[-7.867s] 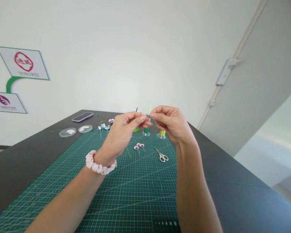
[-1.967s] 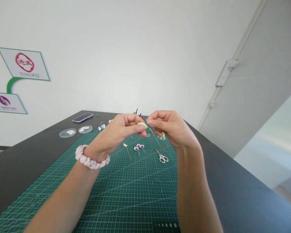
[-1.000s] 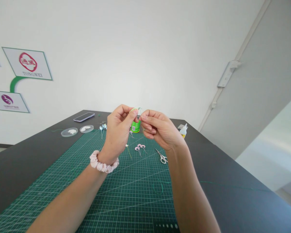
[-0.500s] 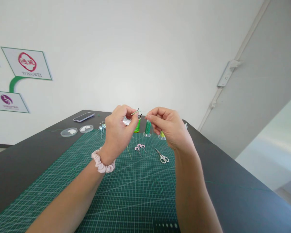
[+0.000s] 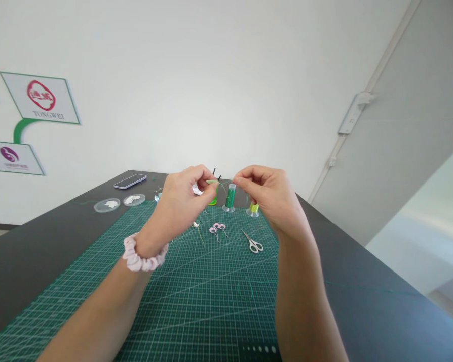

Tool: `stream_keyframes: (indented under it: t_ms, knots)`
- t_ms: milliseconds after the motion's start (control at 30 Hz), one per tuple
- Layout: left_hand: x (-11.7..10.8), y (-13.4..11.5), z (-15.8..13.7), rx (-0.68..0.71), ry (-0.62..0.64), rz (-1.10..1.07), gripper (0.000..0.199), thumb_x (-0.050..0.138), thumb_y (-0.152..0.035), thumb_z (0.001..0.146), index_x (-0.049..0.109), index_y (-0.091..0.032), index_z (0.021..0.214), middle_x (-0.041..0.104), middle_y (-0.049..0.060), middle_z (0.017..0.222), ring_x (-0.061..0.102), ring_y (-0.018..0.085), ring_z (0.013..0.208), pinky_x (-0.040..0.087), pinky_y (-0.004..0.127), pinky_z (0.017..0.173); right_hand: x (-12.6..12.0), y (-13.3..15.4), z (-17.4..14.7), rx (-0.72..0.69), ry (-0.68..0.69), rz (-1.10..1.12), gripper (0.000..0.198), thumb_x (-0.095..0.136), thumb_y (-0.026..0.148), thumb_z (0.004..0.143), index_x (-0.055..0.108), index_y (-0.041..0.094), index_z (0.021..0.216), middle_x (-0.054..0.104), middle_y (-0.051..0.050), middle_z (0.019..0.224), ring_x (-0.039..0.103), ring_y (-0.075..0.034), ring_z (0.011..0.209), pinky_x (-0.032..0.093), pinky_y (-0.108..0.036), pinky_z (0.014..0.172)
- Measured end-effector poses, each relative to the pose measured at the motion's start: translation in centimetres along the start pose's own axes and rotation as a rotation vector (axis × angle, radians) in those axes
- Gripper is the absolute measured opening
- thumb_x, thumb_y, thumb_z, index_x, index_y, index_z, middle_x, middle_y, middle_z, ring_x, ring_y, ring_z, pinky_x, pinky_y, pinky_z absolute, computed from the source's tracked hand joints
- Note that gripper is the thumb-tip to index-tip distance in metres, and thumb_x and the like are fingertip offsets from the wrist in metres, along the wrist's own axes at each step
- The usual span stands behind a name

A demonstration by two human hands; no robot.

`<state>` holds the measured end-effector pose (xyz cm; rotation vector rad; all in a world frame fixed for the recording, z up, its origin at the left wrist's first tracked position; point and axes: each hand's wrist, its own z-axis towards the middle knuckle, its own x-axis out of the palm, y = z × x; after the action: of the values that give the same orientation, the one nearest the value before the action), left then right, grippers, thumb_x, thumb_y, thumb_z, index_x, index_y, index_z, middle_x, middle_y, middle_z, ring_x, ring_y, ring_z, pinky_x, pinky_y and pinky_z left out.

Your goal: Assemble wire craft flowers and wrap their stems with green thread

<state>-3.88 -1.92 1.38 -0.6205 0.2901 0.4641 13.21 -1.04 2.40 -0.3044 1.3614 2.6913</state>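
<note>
Above the far half of the cutting mat (image 5: 211, 291), my left hand (image 5: 186, 201) is closed in a pinch on a thin light-green stem (image 5: 212, 181). A fine green thread (image 5: 225, 182) runs from the stem to my right hand (image 5: 269, 196), whose thumb and forefinger are pinched on it. Between the hands, farther back, stands a spool of green thread (image 5: 230, 197). A yellow-green spool (image 5: 252, 209) is partly covered by my right hand. Behind my left fingers a bright green container (image 5: 213, 201) shows in part.
Small white-handled scissors (image 5: 254, 246) lie on the mat near pink looped pieces on wires (image 5: 218, 228) and a small white piece on a green stem (image 5: 200, 233). Two shallow dishes (image 5: 106, 205) with white pieces and a phone (image 5: 130, 181) lie at the back left. Loose green thread (image 5: 245, 290) rests nearer me.
My left hand has tilted, its wrist moving left and uncovering the small white piece. My right hand has shifted slightly right, and the thread between the hands now shows.
</note>
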Motion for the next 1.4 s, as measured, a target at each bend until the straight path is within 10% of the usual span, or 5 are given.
stream_keyframes:
  t_ms: [767, 1400]
  knots:
    - [-0.6, 0.8, 0.2, -0.208, 0.356, -0.552, 0.014, 0.064, -0.022, 0.078, 0.062, -0.018, 0.065, 0.052, -0.004, 0.055, 0.044, 0.008, 0.053, 0.038, 0.025, 0.057, -0.8, -1.0, 0.0, -0.012, 0.193, 0.157, 0.012, 0.07, 0.024, 0.076, 0.068, 0.016, 0.068, 0.054, 0.004, 0.056, 0.039, -0.005, 0.047, 0.029, -0.023, 0.044]
    - [1.0, -0.1, 0.1, -0.281, 0.051, -0.948, 0.02, 0.066, -0.019, 0.076, 0.057, -0.018, 0.058, 0.05, -0.004, 0.054, 0.045, 0.008, 0.057, 0.04, 0.022, 0.061, 1.7, -1.7, 0.6, 0.106, 0.354, 0.581, 0.022, 0.08, 0.033, 0.069, 0.064, 0.017, 0.066, 0.047, 0.008, 0.051, 0.027, -0.003, 0.043, 0.023, -0.021, 0.04]
